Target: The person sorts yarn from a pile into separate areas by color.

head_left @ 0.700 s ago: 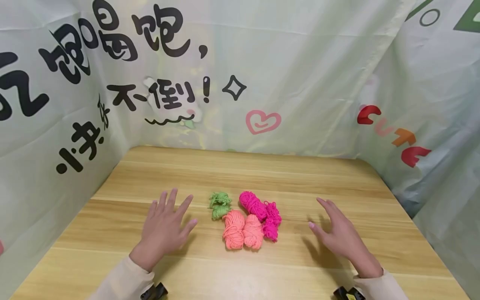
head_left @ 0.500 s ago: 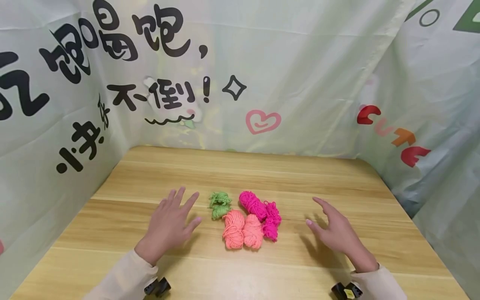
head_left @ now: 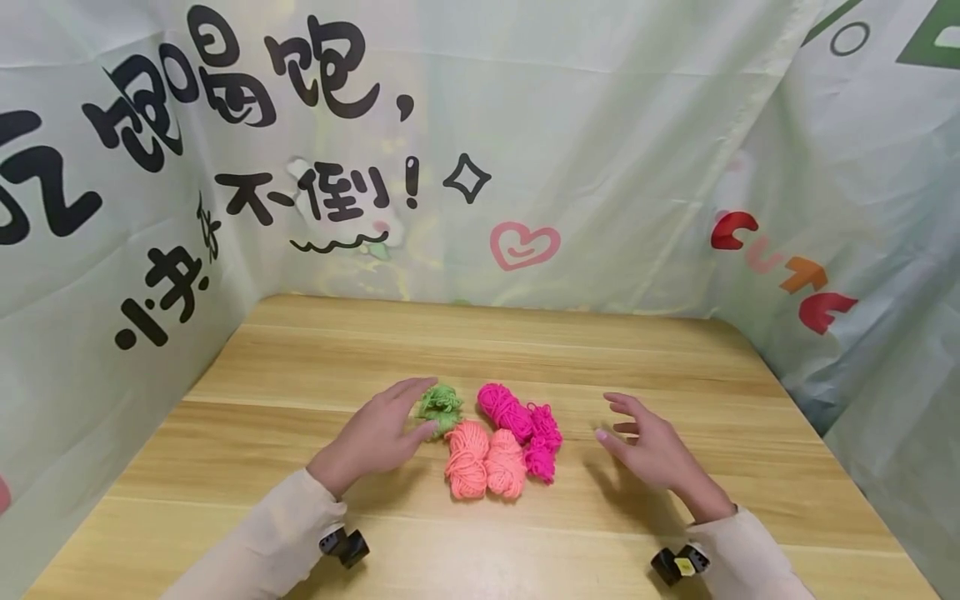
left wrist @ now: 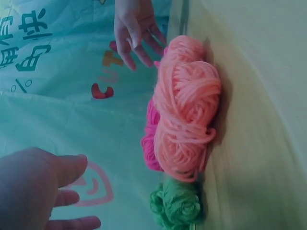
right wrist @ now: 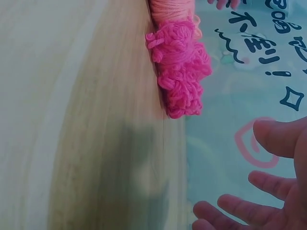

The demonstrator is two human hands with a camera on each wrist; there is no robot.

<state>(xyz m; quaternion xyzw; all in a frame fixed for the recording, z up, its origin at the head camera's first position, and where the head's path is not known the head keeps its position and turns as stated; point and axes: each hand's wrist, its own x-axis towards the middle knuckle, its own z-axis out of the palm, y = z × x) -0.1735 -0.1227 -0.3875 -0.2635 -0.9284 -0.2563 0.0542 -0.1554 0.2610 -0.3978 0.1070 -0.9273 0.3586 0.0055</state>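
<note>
Skeins of yarn lie grouped on the wooden table. Green yarn (head_left: pixel 441 410) is at the left of the group, two coral skeins (head_left: pixel 468 460) at the front, and magenta yarn (head_left: pixel 506 412) at the back and right. My left hand (head_left: pixel 382 433) hovers beside the green yarn, thumb and fingers spread apart, holding nothing. In the left wrist view a gap separates that hand from the green yarn (left wrist: pixel 176 203). My right hand (head_left: pixel 652 446) hangs in the air to the right of the magenta yarn, fingers loosely bent and holding nothing.
The wooden table (head_left: pixel 480 342) carries the yarn. Printed cloth (head_left: pixel 615 167) hangs along its back and both sides. A small black device (head_left: pixel 345 547) is strapped at the left wrist, and another black device (head_left: pixel 678 565) at the right.
My left hand has moved right, up to the green yarn, and turned more sideways. My right hand has shifted a little left toward the magenta yarn. The skeins have stayed put.
</note>
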